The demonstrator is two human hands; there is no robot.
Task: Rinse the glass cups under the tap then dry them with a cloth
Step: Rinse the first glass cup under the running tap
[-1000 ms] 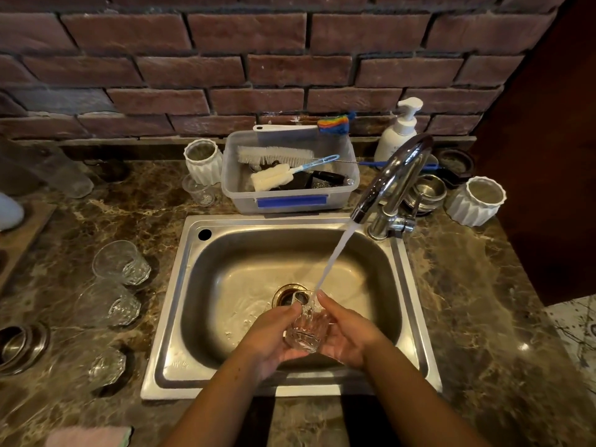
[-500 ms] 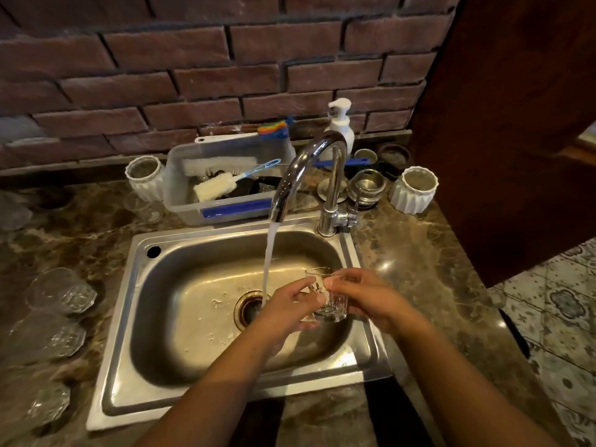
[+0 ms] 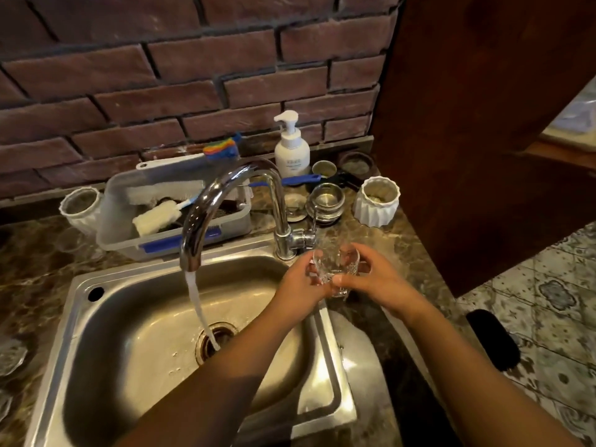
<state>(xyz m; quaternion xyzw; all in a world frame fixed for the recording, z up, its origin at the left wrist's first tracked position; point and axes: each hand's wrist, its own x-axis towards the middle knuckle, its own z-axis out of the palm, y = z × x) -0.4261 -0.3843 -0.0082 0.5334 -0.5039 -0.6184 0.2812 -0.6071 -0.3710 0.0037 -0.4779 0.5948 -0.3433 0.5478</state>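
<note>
A small clear glass cup (image 3: 335, 266) is upright between both hands, above the sink's right rim near the tap's base. My left hand (image 3: 300, 285) grips its left side and my right hand (image 3: 380, 279) wraps its right side. The chrome tap (image 3: 222, 201) still runs, its stream falling into the drain (image 3: 216, 340) of the steel sink (image 3: 135, 317), well left of the cup. Another glass cup (image 3: 11, 356) lies at the left edge of the marble counter. No cloth shows.
A plastic tub (image 3: 167, 230) with brushes stands behind the sink. A white soap pump (image 3: 292, 150), steel bowls (image 3: 325, 198) and a white ribbed pot (image 3: 375, 201) crowd the back right corner. A second ribbed pot (image 3: 80, 204) is at back left. A wooden panel (image 3: 483, 124) rises on the right.
Both hands carried the glass cup out of the water stream, rightward to the sink's right rim. The camera view swung right, so the cups on the left counter mostly left the frame.
</note>
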